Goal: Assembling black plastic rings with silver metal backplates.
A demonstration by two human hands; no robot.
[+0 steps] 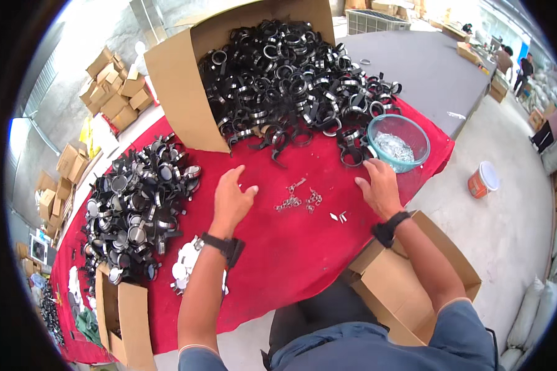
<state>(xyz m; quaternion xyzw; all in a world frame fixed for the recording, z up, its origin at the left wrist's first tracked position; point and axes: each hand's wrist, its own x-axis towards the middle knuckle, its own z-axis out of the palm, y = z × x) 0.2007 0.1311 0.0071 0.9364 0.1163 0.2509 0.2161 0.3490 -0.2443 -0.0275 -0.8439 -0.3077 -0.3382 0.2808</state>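
My left hand (231, 203) hovers over the red cloth (272, 260), thumb and fingers apart with nothing between them. My right hand (382, 190) is also open, its fingertips close to a black piece with a metal ring (351, 154) and to a blue-green plastic bowl (419, 139). Shiny small pieces in clear wrapping (394, 147) lie in the bowl. Between my hands are small metal links (289, 203) in little clusters, and a few white slivers (342, 217). Beyond them, a heap of black pieces with silver rings (291, 80) spills out of a tipped cardboard box (182, 93).
To the left, black watch-like pieces with round faces (136, 204) are heaped. White discs (182, 266) lie beside my left forearm. Cardboard boxes stand at the front left (136, 321) and below my right arm (402, 290). A lidded bucket (483, 179) is on the floor.
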